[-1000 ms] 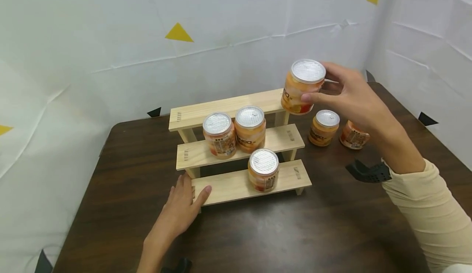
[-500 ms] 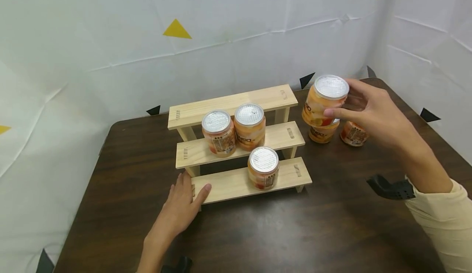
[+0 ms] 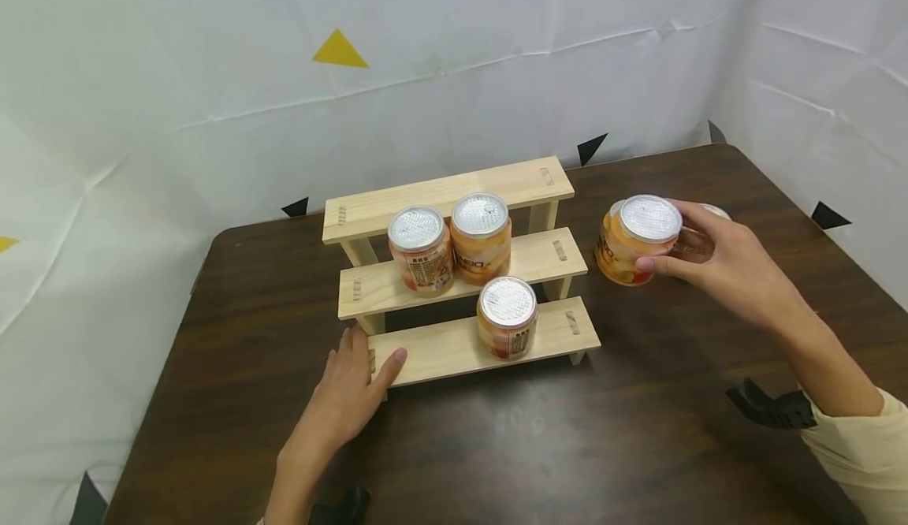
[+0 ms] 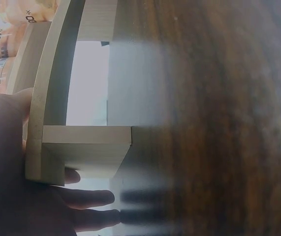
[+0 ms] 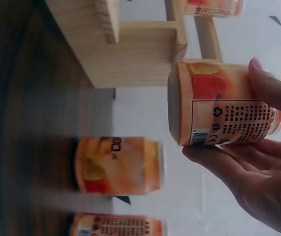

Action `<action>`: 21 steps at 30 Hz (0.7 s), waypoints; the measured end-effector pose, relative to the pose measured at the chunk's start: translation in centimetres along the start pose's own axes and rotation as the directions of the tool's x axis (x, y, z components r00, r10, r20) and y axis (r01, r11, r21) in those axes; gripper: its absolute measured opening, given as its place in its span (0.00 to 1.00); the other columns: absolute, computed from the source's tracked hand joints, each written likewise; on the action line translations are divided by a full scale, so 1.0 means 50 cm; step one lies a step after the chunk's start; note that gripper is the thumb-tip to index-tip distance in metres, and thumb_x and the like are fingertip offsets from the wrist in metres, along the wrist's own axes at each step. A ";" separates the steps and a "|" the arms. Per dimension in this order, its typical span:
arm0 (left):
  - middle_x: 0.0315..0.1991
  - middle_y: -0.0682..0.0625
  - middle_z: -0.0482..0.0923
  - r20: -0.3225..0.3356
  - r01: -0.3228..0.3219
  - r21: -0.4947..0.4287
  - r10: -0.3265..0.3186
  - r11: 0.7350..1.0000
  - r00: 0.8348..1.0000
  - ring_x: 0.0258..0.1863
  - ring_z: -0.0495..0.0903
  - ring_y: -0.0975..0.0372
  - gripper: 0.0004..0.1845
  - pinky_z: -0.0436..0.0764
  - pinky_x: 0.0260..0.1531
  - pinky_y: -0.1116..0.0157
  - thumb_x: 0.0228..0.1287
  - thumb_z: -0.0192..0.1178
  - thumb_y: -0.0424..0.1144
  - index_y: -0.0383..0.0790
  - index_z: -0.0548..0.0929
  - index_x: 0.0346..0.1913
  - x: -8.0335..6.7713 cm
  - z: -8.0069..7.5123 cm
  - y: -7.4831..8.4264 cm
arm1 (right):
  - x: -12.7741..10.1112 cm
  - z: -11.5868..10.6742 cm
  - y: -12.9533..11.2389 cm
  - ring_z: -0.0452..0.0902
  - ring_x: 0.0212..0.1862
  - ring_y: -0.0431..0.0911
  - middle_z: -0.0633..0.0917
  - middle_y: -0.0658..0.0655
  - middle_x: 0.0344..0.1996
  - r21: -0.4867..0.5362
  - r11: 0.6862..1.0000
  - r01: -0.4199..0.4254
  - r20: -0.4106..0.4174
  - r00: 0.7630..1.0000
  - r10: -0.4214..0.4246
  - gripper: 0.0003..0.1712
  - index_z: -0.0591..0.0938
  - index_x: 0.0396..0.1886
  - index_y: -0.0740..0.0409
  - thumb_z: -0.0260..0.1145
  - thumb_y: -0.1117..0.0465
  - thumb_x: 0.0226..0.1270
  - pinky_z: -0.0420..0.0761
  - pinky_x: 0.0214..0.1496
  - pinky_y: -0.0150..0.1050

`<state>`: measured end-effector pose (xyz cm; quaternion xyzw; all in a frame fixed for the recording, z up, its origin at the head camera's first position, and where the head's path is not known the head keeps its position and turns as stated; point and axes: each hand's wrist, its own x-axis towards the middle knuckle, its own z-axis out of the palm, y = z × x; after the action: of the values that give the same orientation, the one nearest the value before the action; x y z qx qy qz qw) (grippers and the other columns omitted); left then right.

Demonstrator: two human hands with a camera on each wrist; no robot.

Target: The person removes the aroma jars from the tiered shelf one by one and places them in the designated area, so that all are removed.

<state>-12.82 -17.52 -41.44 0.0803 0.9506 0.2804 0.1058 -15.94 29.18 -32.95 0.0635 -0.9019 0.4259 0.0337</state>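
The right hand (image 3: pixel 716 265) holds a can (image 3: pixel 634 239) with fingers and thumb round its upper side, at the bench (image 3: pixel 638 446) surface or just above it, at about 3 o'clock of the wooden rack (image 3: pixel 454 351). The step in hand looks like setting this can down beside the rack; next the grip would need to loosen once the can's base sits flat. The left hand (image 3: pixel 347 399) lies flat, fingers straight, against the rack's lowest step at 8 o'clock. The right wrist view shows two more cans (image 5: pixel 118 164) on the bench, mostly hidden behind the hand in the head view.
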 end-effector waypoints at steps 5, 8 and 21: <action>0.86 0.20 0.44 0.003 0.003 -0.011 -0.003 1.000 1.000 0.88 0.44 0.32 0.54 0.44 0.83 0.30 0.86 0.45 0.68 0.25 0.42 0.87 0.001 0.002 -0.004 | -0.007 0.006 0.025 0.76 0.75 0.68 0.75 0.74 0.75 -0.013 0.999 -0.032 0.013 0.999 0.032 0.50 0.64 0.85 0.65 0.80 0.57 0.73 0.72 0.50 0.09; 0.84 0.18 0.45 -0.030 -0.012 -0.030 0.011 0.999 1.000 0.86 0.45 0.28 0.55 0.46 0.82 0.27 0.85 0.46 0.70 0.23 0.45 0.86 0.006 0.009 -0.014 | -0.009 0.011 0.044 0.72 0.77 0.71 0.72 0.76 0.78 -0.014 0.999 -0.048 0.020 0.999 0.049 0.53 0.61 0.86 0.66 0.80 0.56 0.73 0.70 0.49 0.08; 0.83 0.17 0.48 -0.075 -0.025 -0.063 0.020 0.998 0.997 0.84 0.49 0.25 0.57 0.49 0.81 0.26 0.83 0.47 0.72 0.20 0.50 0.83 0.006 0.017 -0.022 | -0.006 0.055 0.106 0.70 0.77 0.74 0.69 0.77 0.79 0.011 0.998 -0.060 0.040 0.997 0.060 0.53 0.62 0.85 0.67 0.81 0.55 0.72 0.82 0.66 0.30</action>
<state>-13.00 -17.94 -42.82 0.0769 0.9435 0.3148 0.0696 -16.40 30.40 -38.77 0.0451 -0.9013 0.4309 0.0028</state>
